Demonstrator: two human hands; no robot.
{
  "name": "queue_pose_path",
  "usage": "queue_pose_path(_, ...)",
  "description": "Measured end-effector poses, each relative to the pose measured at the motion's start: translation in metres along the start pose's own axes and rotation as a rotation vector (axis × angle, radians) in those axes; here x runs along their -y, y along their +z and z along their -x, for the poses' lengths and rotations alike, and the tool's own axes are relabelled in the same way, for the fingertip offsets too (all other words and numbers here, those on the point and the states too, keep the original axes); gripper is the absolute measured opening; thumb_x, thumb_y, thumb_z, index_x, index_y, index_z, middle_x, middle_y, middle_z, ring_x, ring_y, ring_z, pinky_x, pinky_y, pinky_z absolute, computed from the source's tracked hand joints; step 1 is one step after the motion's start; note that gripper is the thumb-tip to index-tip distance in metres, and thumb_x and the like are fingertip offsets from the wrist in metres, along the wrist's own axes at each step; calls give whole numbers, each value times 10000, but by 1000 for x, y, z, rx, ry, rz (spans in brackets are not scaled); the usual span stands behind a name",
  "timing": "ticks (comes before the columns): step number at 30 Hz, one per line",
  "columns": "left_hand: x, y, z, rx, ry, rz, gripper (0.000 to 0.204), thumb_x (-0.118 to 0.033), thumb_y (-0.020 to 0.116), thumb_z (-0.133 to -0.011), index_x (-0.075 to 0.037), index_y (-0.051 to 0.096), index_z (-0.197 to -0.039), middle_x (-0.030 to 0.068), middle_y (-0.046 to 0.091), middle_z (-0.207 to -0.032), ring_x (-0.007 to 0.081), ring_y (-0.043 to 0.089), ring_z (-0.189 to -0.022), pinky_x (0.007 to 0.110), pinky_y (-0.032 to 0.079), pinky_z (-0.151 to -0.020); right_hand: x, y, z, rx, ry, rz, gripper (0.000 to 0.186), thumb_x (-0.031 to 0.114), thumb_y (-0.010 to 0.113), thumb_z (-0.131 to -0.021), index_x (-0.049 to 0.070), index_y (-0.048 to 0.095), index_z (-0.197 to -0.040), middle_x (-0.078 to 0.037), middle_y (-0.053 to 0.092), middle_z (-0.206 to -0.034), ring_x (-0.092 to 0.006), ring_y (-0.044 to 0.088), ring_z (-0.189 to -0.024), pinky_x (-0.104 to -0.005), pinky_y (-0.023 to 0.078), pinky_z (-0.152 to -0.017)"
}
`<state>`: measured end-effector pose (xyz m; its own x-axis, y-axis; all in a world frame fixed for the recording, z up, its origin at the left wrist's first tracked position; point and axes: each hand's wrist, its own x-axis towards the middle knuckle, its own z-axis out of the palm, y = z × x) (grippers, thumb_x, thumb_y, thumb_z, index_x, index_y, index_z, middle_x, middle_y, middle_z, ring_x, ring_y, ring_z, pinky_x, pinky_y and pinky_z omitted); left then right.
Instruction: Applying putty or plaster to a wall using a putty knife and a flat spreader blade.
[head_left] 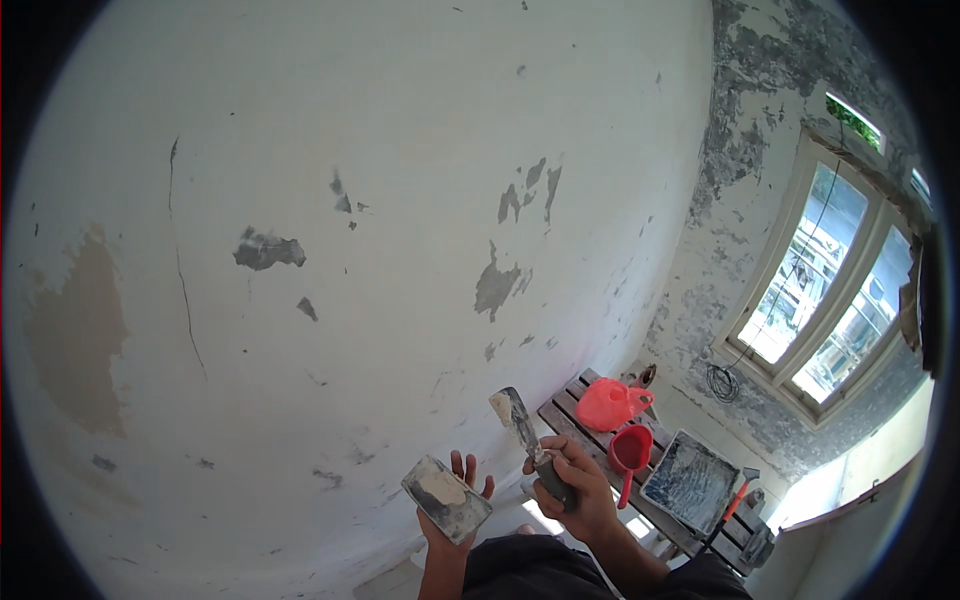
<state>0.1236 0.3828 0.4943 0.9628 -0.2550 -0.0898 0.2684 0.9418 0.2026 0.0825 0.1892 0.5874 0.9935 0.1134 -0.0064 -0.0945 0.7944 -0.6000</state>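
My left hand is closed around a small rectangular metal plate, its fingertips showing past the far edge. Beige putty is spread over part of the plate. In my right hand is a putty knife, gripped by its dark handle with the blade tilted up and to the left. Some putty sticks to the blade near its tip. The knife is apart from both the plate and the wall. In front of me stands a white wall with grey bare patches and a long crack.
To my right, a slatted wooden bench holds a red plastic bag, a red dipper, a smeared tray and an orange-handled tool. Beyond it are a window and a coiled cable on the peeling side wall.
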Motion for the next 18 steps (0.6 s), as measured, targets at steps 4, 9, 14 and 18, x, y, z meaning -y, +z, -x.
queue_pose_path(4,-3,-8,10,-65,17,-25,367,-449,491,-942,-197,596,-1188,-5,546,-1361,201,419,-1330,504,328,-1070,-1,-13,-10,-61,-15,-91,274,195,460,-1003,70,435,-1246,-160,590,-1032,-123,432,-518,-250,309,-443)
queue_pose_path(9,-7,-12,17,-132,66,-51,322,-427,532,-924,-230,602,-1169,-14,576,-1314,196,443,-1309,485,334,-1056,14,-11,-38,-41,-116,-74,279,156,454,-982,74,450,-1249,-168,589,-1028,-128,434,-526,-265,318,-449)
queue_pose_path(14,-6,-18,23,154,19,299,436,-444,575,-914,-190,589,-1268,53,521,-1403,273,402,-1356,553,291,-1109,42,3,-77,-27,-393,-8,330,149,468,-970,20,440,-1272,-176,586,-1039,-130,453,-532,-259,328,-467)
queue_pose_path(18,-7,-23,34,98,111,248,429,-431,603,-895,-180,609,-1243,57,535,-1385,273,422,-1340,544,313,-1093,62,6,-130,-152,-614,105,334,147,489,-963,21,462,-1271,-135,599,-1052,-101,453,-537,-239,348,-489)
